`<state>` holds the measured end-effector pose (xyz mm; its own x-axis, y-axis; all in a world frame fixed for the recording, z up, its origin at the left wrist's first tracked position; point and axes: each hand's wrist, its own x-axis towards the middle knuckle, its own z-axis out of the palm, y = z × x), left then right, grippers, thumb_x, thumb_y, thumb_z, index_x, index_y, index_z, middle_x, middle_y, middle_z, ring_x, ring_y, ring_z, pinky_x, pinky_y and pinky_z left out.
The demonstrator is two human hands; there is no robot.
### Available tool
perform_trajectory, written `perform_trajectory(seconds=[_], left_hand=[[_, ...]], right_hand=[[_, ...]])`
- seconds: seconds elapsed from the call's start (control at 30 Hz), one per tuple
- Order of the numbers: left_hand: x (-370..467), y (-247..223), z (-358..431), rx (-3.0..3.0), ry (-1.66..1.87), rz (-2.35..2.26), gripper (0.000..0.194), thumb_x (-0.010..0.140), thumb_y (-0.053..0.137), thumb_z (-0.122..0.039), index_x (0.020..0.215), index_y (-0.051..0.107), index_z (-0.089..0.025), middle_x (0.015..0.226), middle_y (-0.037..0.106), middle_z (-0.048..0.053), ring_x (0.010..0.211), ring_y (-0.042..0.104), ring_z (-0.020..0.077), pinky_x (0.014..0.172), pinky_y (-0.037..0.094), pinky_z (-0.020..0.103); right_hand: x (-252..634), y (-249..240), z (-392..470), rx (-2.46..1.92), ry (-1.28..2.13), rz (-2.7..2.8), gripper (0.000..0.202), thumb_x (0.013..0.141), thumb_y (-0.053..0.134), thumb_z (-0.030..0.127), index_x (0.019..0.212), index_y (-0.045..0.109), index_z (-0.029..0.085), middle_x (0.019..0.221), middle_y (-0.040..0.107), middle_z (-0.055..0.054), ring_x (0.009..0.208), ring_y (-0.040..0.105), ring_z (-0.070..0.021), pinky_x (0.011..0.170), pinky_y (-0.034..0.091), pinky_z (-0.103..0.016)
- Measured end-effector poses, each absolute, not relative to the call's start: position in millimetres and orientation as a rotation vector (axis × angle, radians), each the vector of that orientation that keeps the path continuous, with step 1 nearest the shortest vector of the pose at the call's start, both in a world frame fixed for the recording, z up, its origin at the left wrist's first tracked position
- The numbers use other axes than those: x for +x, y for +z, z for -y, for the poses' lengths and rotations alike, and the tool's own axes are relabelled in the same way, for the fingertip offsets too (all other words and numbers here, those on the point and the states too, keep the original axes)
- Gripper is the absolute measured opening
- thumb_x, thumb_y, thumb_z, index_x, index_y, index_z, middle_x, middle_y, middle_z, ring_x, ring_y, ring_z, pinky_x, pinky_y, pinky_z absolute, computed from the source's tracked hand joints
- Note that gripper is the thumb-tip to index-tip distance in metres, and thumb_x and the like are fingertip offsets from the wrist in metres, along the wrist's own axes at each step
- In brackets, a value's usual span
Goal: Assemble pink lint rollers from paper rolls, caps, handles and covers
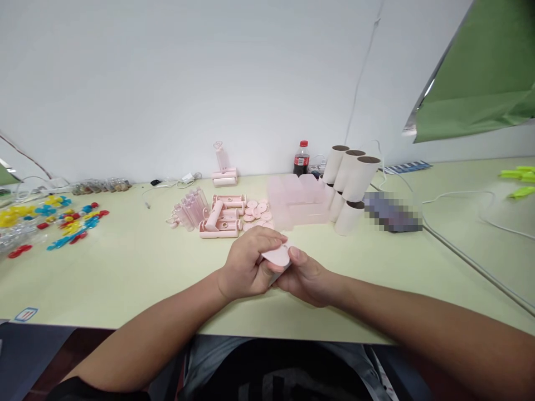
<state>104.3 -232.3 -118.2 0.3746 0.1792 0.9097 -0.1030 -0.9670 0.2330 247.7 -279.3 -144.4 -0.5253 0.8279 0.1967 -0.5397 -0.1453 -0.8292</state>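
Pink piece is btwn your two hands, over the near part of the table, approx centre. L hand is closed round its left side: fingers over the top, thumb at the near edge. R hand grasps the right side, thumb on the edge of the flat top, other fingers lower down. Underside mostly hidden, can't tell if it touches the table.

Handling, my est: light, stiff, prob. thin plastic. Smooth face, so may slip if pinched flat w/ damp fingers. Won't squash like foam, but thin edges could flex or crack under hard local load. Best hold: opp. sides of the body, L + R, thumbs near the rim, mod. force. Don't lever on the rim alone.

Nearby, just beyond your hands: pink discs, loose pile; pink frames to their left; translucent boxes to their right. Keep knuckles off the discs, they'd prob. slide easily.
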Motion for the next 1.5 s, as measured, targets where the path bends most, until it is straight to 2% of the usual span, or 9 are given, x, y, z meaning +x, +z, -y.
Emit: perform_trajectory(seconds=[0.2, 0.47, 0.67, 0.87, 1.17, 1.37, 1.5], left_hand=[[104.6, -119.5, 231.0, 2.394, 1.652, -0.09, 0.024, 0.096, 0.05, -0.038, 0.111, 0.053, -0.02, 0.099, 0.066, 0.01, 0.092, 0.066, 0.0195, 0.076, 0.056, 0.036], [103.9, -120.5, 231.1, 2.394, 1.631, -0.123, 0.024, 0.096, 0.05, -0.039, 0.111, 0.054, -0.021, 0.1, 0.066, 0.01, 0.093, 0.065, 0.0197, 0.076, 0.056, 0.037], [103.6, -121.3, 231.2, 2.389, 1.625, -0.132, 0.024, 0.096, 0.049, -0.039, 0.11, 0.054, -0.02, 0.099, 0.065, 0.01, 0.093, 0.065, 0.0195, 0.077, 0.055, 0.037], [103.8, -119.2, 231.3, 2.402, 1.622, -0.179, 0.022, 0.096, 0.05, -0.037, 0.11, 0.055, -0.021, 0.099, 0.064, 0.009, 0.09, 0.063, 0.0184, 0.076, 0.055, 0.036], [104.6, -121.4, 227.2, 2.382, 1.623, -0.135, 0.021, 0.096, 0.051, -0.035, 0.11, 0.055, -0.02, 0.098, 0.064, 0.009, 0.091, 0.064, 0.0185, 0.077, 0.055, 0.035], [103.9, -123.1, 222.0, 2.356, 1.592, -0.062, 0.023, 0.095, 0.05, -0.037, 0.112, 0.053, -0.02, 0.1, 0.064, 0.01, 0.093, 0.064, 0.0203, 0.077, 0.055, 0.038], [103.5, -122.4, 221.4, 2.339, 1.555, -0.042, 0.023, 0.095, 0.05, -0.034, 0.113, 0.053, -0.019, 0.103, 0.063, 0.011, 0.096, 0.063, 0.0222, 0.08, 0.054, 0.041]], right_hand=[[244.5, -147.9, 278.1, -0.359, 1.809, 1.103, 0.054, 0.081, 0.061, 0.068, 0.102, 0.06, 0.018, 0.097, 0.063, -0.008, 0.098, 0.06, -0.0234, 0.071, 0.052, -0.031], [243.0, -150.8, 277.7, -0.371, 1.794, 1.09, 0.055, 0.082, 0.059, 0.068, 0.108, 0.059, 0.019, 0.097, 0.064, -0.009, 0.1, 0.061, -0.0247, 0.082, 0.053, -0.038], [240.7, -151.6, 277.5, -0.345, 1.788, 1.075, 0.05, 0.083, 0.058, 0.067, 0.097, 0.059, 0.019, 0.096, 0.063, -0.009, 0.102, 0.06, -0.0244, 0.081, 0.054, -0.036], [239.7, -153.1, 275.8, -0.35, 1.782, 1.102, 0.055, 0.083, 0.055, 0.07, 0.104, 0.059, 0.019, 0.102, 0.063, -0.01, 0.103, 0.06, -0.0238, 0.079, 0.053, -0.034], [241.1, -154.1, 275.5, -0.346, 1.759, 1.134, 0.057, 0.086, 0.053, 0.069, 0.112, 0.059, 0.018, 0.098, 0.062, -0.008, 0.078, 0.058, -0.0166, 0.073, 0.051, -0.031], [241.7, -152.8, 274.9, -0.399, 1.733, 1.177, 0.06, 0.083, 0.056, 0.069, 0.115, 0.056, 0.018, 0.107, 0.06, -0.01, 0.097, 0.058, -0.0222, 0.077, 0.05, -0.034], [242.5, -152.7, 274.1, -0.39, 1.711, 1.209, 0.06, 0.084, 0.056, 0.068, 0.116, 0.055, 0.018, 0.112, 0.058, -0.011, 0.096, 0.057, -0.0212, 0.077, 0.05, -0.033]])
